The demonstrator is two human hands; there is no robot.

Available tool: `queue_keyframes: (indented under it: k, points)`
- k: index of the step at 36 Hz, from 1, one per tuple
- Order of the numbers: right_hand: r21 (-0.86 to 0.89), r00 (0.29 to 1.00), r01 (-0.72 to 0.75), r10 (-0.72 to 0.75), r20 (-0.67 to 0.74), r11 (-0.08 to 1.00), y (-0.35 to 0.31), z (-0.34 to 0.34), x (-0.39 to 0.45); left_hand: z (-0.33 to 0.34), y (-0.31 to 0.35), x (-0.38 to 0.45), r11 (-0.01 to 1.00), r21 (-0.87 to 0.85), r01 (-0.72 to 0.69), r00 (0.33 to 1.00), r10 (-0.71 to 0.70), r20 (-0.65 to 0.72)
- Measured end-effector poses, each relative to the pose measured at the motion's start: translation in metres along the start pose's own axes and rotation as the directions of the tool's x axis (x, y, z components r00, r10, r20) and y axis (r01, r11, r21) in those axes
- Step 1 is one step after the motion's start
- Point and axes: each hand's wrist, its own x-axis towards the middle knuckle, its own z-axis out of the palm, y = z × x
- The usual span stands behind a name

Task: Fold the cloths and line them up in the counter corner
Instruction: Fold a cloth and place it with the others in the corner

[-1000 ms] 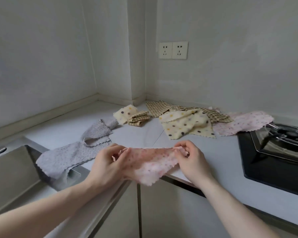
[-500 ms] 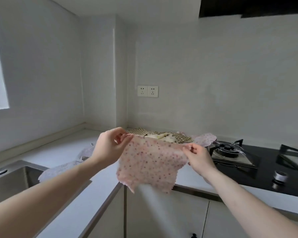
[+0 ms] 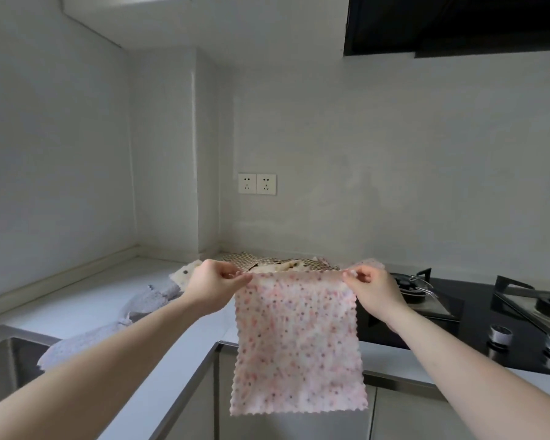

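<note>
On the grey corner worktop [image 3: 86,304] several cloths [image 3: 146,301] lie unfolded near the far corner, while the left hand [image 3: 213,285] and right hand [image 3: 373,289] pinch the pink dotted cloth's [image 3: 296,350] top corners, hanging flat, first fold pending.

A black gas hob [image 3: 477,315] at right, a steel sink [image 3: 4,360] at left, twin wall sockets [image 3: 257,184]

both forearms are bare to the frame edge (no sleeves), left hand [image 3: 213,285] and right hand [image 3: 373,289] ungloved.
</note>
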Motion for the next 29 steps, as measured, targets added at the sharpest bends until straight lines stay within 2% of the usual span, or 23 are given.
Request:
queue_keyframes:
  k: [6, 11, 18, 29]
  points:
    - [-0.034, 0.997, -0.074, 0.075, 0.010, 0.997, 0.012, 0.015, 0.017, 0.024, -0.008, 0.017, 0.982, -0.095, 0.166, 0.986, -0.162, 0.043]
    - [0.094, 0.984, -0.177, 0.175, 0.024, 0.980, 0.019, 0.030, 0.032, 0.038, -0.012, 0.030, 0.955, -0.169, 0.245, 0.968, -0.231, 0.096]
    - [0.167, 0.980, -0.199, 0.199, 0.014, 0.966, 0.035, 0.052, 0.055, 0.053, -0.024, 0.049, 0.949, -0.212, 0.233, 0.972, -0.220, 0.087]
    - [0.002, 0.995, -0.097, 0.097, -0.016, 0.995, 0.049, 0.064, 0.068, 0.065, -0.045, 0.054, 0.976, -0.131, 0.173, 0.977, -0.152, 0.151]
